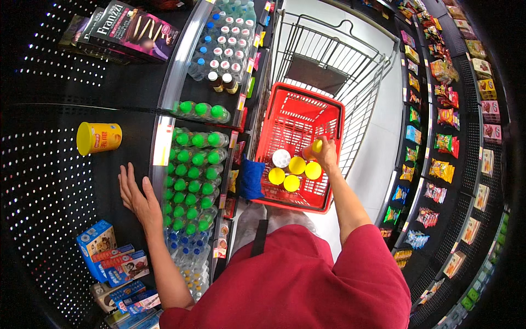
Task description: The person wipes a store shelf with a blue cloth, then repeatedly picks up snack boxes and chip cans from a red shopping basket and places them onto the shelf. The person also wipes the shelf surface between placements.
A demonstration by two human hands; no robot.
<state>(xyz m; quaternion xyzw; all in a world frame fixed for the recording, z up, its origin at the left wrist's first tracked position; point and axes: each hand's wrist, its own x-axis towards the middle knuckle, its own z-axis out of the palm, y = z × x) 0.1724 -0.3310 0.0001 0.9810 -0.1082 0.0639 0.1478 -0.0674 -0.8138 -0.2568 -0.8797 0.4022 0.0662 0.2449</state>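
My right hand (326,154) reaches into a red plastic shopping basket (273,96), gripping a canister with a yellow lid (317,145) that is tilted on its side. Beside it in the basket, several canisters stand upright with yellow lids (296,165) facing up. Among them is one with a white, patterned top (281,158). On the left, my left hand (139,199) is spread flat over the black shelf (123,150), holding nothing. Just beyond its fingertips a yellow and orange snack canister (100,138) lies on the shelf; whether it lies or stands is hard to judge in this steep view.
The basket sits by a wire shopping cart (361,119). A blue cloth (252,177) hangs at its left edge. Green-capped bottles (191,199) fill a lower shelf, with boxed snacks (119,259) nearer me and black boxes (133,31) farther off. Packaged-snack shelves (444,144) line the right.
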